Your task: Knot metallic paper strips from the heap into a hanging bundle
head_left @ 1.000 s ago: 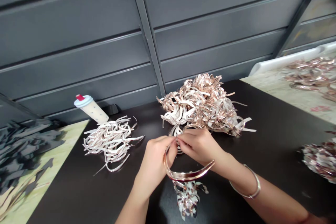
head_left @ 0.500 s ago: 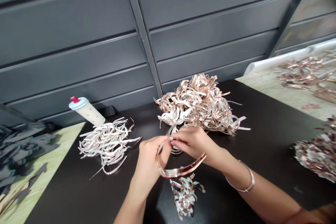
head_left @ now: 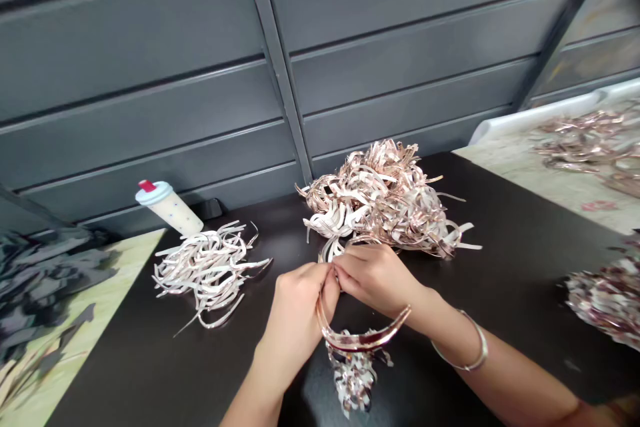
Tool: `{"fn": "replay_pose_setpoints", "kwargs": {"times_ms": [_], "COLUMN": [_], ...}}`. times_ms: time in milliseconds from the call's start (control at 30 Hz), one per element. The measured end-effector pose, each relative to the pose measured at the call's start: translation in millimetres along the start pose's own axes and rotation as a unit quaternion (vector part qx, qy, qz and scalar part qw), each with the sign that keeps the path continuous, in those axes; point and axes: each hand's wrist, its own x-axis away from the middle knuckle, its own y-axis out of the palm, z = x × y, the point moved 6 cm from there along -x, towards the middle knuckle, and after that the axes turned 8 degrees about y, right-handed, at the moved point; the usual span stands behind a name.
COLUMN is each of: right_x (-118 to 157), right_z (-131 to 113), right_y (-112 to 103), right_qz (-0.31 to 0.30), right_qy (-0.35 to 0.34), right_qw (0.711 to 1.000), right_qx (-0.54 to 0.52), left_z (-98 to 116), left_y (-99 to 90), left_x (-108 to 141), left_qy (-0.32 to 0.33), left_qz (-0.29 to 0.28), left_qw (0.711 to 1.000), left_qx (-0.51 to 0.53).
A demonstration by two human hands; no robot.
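A curved, shiny rose-gold strip (head_left: 355,341) hangs in a loop from the fingers of my left hand (head_left: 300,307), which is closed on one end of it. My right hand (head_left: 377,278), with a bangle on its wrist, is pinched against the left fingertips; whatever its fingers hold is hidden. Just beyond the hands lies a big heap of rose-gold and white strips (head_left: 395,203). Below the hanging strip sits a small pile of short curled pieces (head_left: 354,380). To the left is a bundle of pale strips (head_left: 207,270).
A white cup with a red-tipped lid (head_left: 175,210) leans behind the left bundle. Dark scraps (head_left: 40,280) lie at the far left. More metallic pieces (head_left: 607,293) are at the right edge, and a grey panelled wall (head_left: 200,100) rises behind the black table (head_left: 145,360).
Both hands have drawn closer together at the fingertips. The curved strip has shifted right and slightly down, now hanging over the small curled pile.
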Motion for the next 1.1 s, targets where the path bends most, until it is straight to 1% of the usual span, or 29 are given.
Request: {"fn": "replay_pose_setpoints", "kwargs": {"times_ms": [67,133,233,333,433,600,667,733,767,800,833,867,900,933,967,1000,1033,1067,1100], "right_x": [1,1,2,4,7,7,6,3,1,0,-2,-3,-3,-2,-1,-1,-1,-1,-2], "right_z": [-2,0,4,3,-1,-10,-12,-9,-5,2,10,18,25,28,29,28,28,28,29], "right_y": [-1,-2,-4,-4,-1,3,2,-1,-3,-3,-1,4,11,19,26,29,31,29,26], "right_qz": [0.054,0.080,0.086,0.075,0.072,0.101,0.117,0.126,0.122,0.110,0.089,0.058,0.015,-0.033,-0.076,-0.106,-0.121,-0.120,-0.110], "right_qy": [-0.009,0.004,0.032,0.033,0.024,-0.019,-0.026,-0.011,0.013,0.053,0.105,0.160,0.211,0.250,0.275,0.286,0.290,0.291,0.288], "right_qw": [0.998,0.997,0.994,0.993,0.996,0.994,0.991,0.992,0.992,0.988,0.976,0.950,0.911,0.865,0.819,0.785,0.768,0.770,0.785], "right_qx": [0.015,-0.009,-0.066,-0.086,-0.056,0.042,0.055,0.019,-0.025,-0.089,-0.169,-0.260,-0.353,-0.435,-0.498,-0.539,-0.557,-0.555,-0.538], "left_z": [-1,-4,-9,-11,-9,-4,-3,-3,-3,-4,-4,-6,-7,-9,-10,-12,-12,-13,-13], "left_y": [-2.0,-4.2,-7.7,-10.1,-8.9,-1.6,-0.6,-2.1,-3.8,-6.1,-8.5,-10.8,-13.0,-15.1,-17.0,-18.9,-20.5,-21.5,-21.9], "left_x": [0,-1,0,1,1,1,1,0,0,-1,-1,-1,-1,0,0,1,2,3,3], "left_qy": [-0.010,-0.025,-0.051,-0.064,-0.064,-0.049,-0.048,-0.045,-0.043,-0.043,-0.044,-0.047,-0.052,-0.059,-0.065,-0.069,-0.070,-0.067,-0.062], "left_qz": [0.013,0.023,0.034,0.042,0.042,0.021,0.015,0.011,0.010,0.011,0.010,0.007,0.003,-0.002,-0.005,-0.005,-0.006,-0.006,-0.009], "left_qw": [1.000,0.998,0.996,0.996,0.996,0.998,0.998,0.998,0.998,0.998,0.997,0.996,0.995,0.994,0.993,0.993,0.993,0.994,0.995], "left_qx": [0.026,0.048,0.059,0.055,0.044,0.026,0.026,0.036,0.043,0.052,0.063,0.075,0.087,0.096,0.100,0.097,0.091,0.083,0.075]}}
